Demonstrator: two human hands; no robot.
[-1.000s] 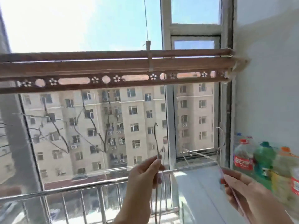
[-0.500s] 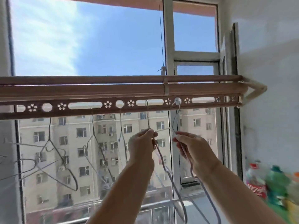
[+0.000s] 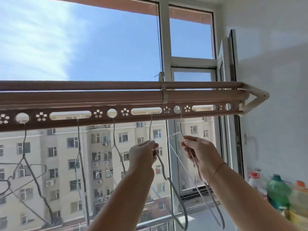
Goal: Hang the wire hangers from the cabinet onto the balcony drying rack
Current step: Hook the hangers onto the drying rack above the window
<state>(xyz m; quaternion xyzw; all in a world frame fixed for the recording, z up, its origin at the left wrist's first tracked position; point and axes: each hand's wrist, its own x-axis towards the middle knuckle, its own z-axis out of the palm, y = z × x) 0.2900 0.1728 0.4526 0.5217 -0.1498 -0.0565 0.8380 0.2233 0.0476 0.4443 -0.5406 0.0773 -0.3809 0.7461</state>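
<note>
Hangers (image 3: 26,164) hooked along rack (image 3: 116,97), bottles (image 3: 278,192) lower right by wall (image 3: 275,64)

bottles (image 3: 276,194) lower rt, blurred | apt bldg (image 3: 70,155) outside | window frame (image 3: 165,47)

pinkish-brown drying rack (image 3: 116,97) w/ flower cutouts, grey hangers (image 3: 166,174) (green bottle (image 3: 278,192))

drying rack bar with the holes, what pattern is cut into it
Round holes, long slots and small flower cutouts on the pinkish-brown drying rack bar, clearest in the head view.
</note>
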